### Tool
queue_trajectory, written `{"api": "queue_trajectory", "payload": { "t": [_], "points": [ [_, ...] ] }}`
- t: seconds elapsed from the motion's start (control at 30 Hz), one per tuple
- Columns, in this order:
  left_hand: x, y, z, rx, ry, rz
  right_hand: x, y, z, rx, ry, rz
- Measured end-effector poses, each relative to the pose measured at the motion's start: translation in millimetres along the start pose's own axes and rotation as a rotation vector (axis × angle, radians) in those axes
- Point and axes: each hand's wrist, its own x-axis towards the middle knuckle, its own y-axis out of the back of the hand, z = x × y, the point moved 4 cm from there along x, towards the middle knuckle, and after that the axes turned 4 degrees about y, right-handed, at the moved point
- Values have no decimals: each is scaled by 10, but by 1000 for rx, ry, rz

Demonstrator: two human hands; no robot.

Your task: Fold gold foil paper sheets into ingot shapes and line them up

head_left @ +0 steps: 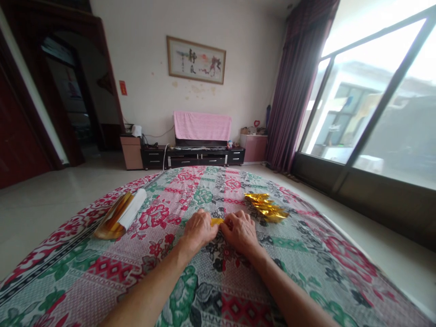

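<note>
Both of my hands meet over the middle of the table, closed around a small piece of yellow-gold paper (216, 221). My left hand (200, 227) grips its left end, and my right hand (241, 230) pinches its right end. Most of the paper is hidden by the fingers. Just beyond my right hand lies a row of shiny folded gold paper pieces (267, 208). Off to the left, a curled stack of gold paper sheets (117, 213) rests with a white sheet (133, 210) along its right side.
A floral tablecloth (200, 197) in red, green and grey covers the round table. Past its far edge stands a low black cabinet (197, 159) with a pink cloth (202, 126) draped over something on top. Large windows and a purple curtain (289, 91) are at the right.
</note>
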Motion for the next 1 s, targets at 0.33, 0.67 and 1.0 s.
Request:
{"api": "queue_trajectory", "payload": {
  "t": [0.33,0.67,1.0],
  "points": [
    [130,19,-144,-164,-101,-155,-8,26,-13,4,-12,-17],
    [135,110,-320,-238,-97,-362,-4,-7,12,-1,-1,-15],
    [72,148,-200,-153,-30,-172,11,-10,-76,-51,-56,-18]
  ]
}}
